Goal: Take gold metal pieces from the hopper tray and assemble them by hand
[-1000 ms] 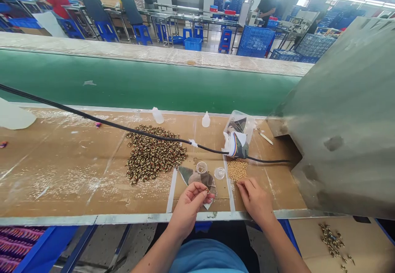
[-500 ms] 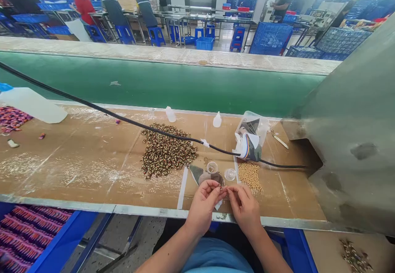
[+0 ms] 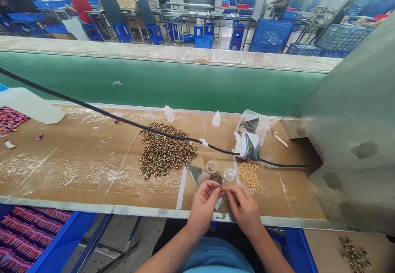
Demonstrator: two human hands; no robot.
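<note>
My left hand (image 3: 203, 205) pinches a small dark and gold piece (image 3: 220, 187) near the bench's front edge. Fingertips of my right hand (image 3: 245, 207) are pressed together right beside it; whatever they hold is too small to make out. Behind the hands lies a camouflage cloth (image 3: 195, 173) with a small round clear cup (image 3: 211, 167) at it. A clear round lid or dish (image 3: 229, 174) is just right of the cup. A pile of small beige beads (image 3: 248, 175) sits to the right, and a large heap of dark and gold pieces (image 3: 166, 150) to the left.
A black cable (image 3: 101, 117) crosses above the bench. Two small white bottles (image 3: 169, 114) and a clear plastic box (image 3: 262, 125) stand toward the back. A large white jug (image 3: 33, 105) lies left; a metal housing (image 3: 352, 149) rises right. People sit beyond the green belt (image 3: 185, 85).
The view has shifted slightly. Both hands stay at the same spot, fingertips close together, with no clear change in what they hold.
</note>
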